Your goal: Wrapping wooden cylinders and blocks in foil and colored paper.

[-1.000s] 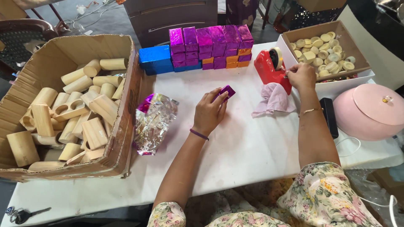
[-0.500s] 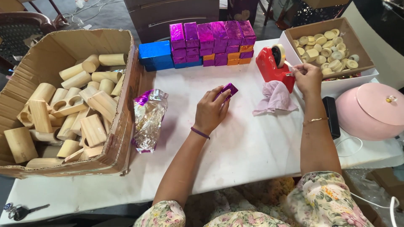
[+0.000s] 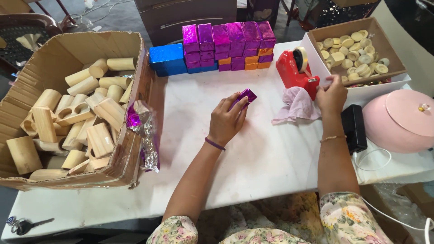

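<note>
Head view: we see our left hand (image 3: 227, 121) resting on the white worktop (image 3: 253, 153), its grip closed on a small block wrapped in shiny purple foil (image 3: 244, 96). The block pokes out past the fingertips at the upper right of the hand, pressed down against the worktop, with most of it showing beyond the fingers.

Our right hand (image 3: 331, 95) is at the red tape dispenser (image 3: 296, 72), fingers pinched at its front cutter end; we cannot tell whether a strip of tape is actually in the grip. A crumpled pale pink cloth (image 3: 294, 105) lies just beside that hand, touching the dispenser base.

Behind the foil block, well apart from it, stands a row of stacked foil-wrapped blocks, magenta on top (image 3: 228, 38) with orange and blue ones lower down, and a larger blue foil-wrapped box (image 3: 168, 58) at their left end.

To the left sits a big open cardboard carton (image 3: 135, 149) filled with bare light wooden pieces (image 3: 81, 117). Loose sheets of silver and purple foil (image 3: 144, 135) hang at its near corner.

To the right we note a shallow cardboard tray (image 3: 361, 27) of small round cream discs (image 3: 357, 54), a pink round lidded container (image 3: 400, 124), and a black rectangular device (image 3: 353, 129) near our right wrist.
</note>
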